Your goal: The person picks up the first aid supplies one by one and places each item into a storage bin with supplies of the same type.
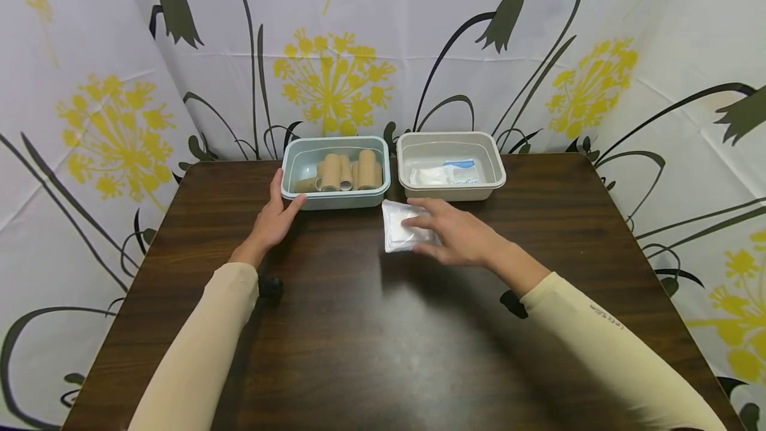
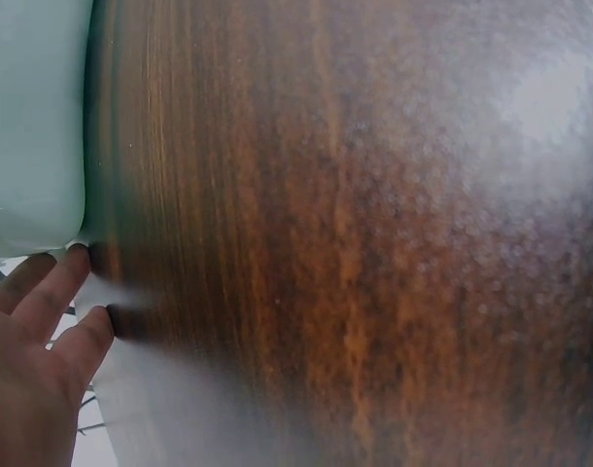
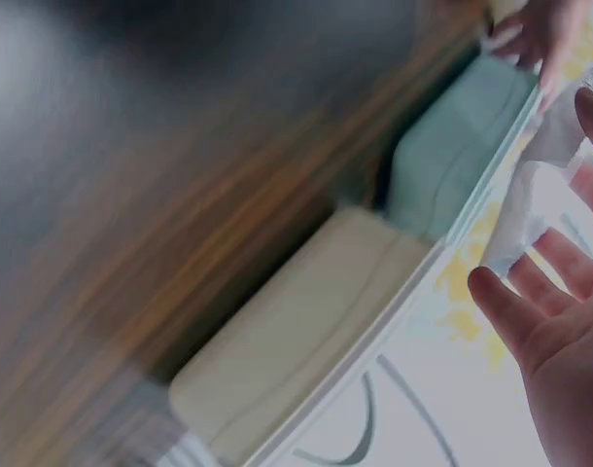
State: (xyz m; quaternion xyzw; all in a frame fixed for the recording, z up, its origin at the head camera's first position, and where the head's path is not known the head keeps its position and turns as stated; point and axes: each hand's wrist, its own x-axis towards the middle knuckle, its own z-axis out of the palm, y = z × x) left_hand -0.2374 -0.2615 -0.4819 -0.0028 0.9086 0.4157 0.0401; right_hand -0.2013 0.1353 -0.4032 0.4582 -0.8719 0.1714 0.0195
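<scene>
My right hand [image 1: 457,231] grips a flat, square white packet in clear shiny wrap [image 1: 402,226] above the table, just in front of the gap between two bins. In the right wrist view, the fingers and thumb hold this packet [image 3: 530,209] by its edges. At the left end of a pale blue bin [image 1: 335,201], my left hand [image 1: 272,221] rests with straight fingers along the side and the thumb at the front rim. Several brown cardboard tubes [image 1: 366,168] lie inside that bin. The beige bin [image 1: 451,193] beside it contains white packets [image 1: 432,175], one with a blue print [image 1: 461,170].
Both bins stand side by side at the back of a dark wooden table [image 1: 359,331]. Behind them hangs a white curtain [image 1: 383,85] with yellow and dark flowers, which also runs along both sides of the table.
</scene>
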